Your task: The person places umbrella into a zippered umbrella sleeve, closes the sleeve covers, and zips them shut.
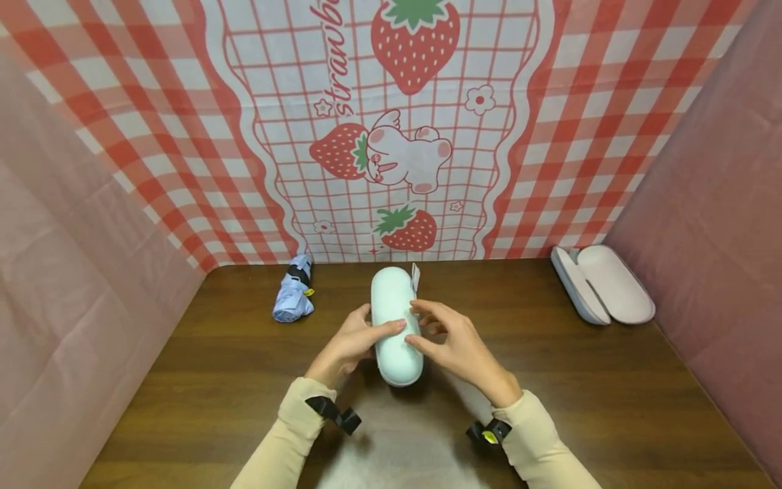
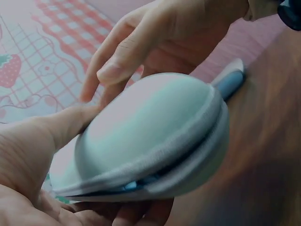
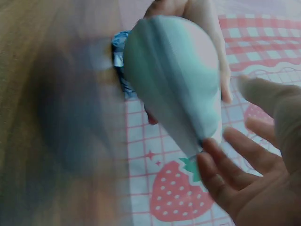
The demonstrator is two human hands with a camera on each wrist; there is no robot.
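Note:
A mint-green zip-up case [image 1: 396,299], long with rounded ends, is held up over the table in front of me. My left hand [image 1: 351,339] grips it from the left side, thumb across its top and fingers underneath. A seam gapes along the case's edge in the left wrist view, with something blue [image 2: 136,184] showing inside. My right hand [image 1: 455,343] is at the case's right side, fingers loosely spread. In the right wrist view its fingertips [image 3: 207,162] reach the far end of the zipper seam [image 3: 176,80], while the thumb stands off the surface.
On the wooden table [image 1: 232,407], a folded blue umbrella [image 1: 295,292] lies at the back left. An opened glasses case [image 1: 617,285], pale inside, sits at the back right. A strawberry-print cloth [image 1: 391,170] hangs behind, with pink cloth on both sides.

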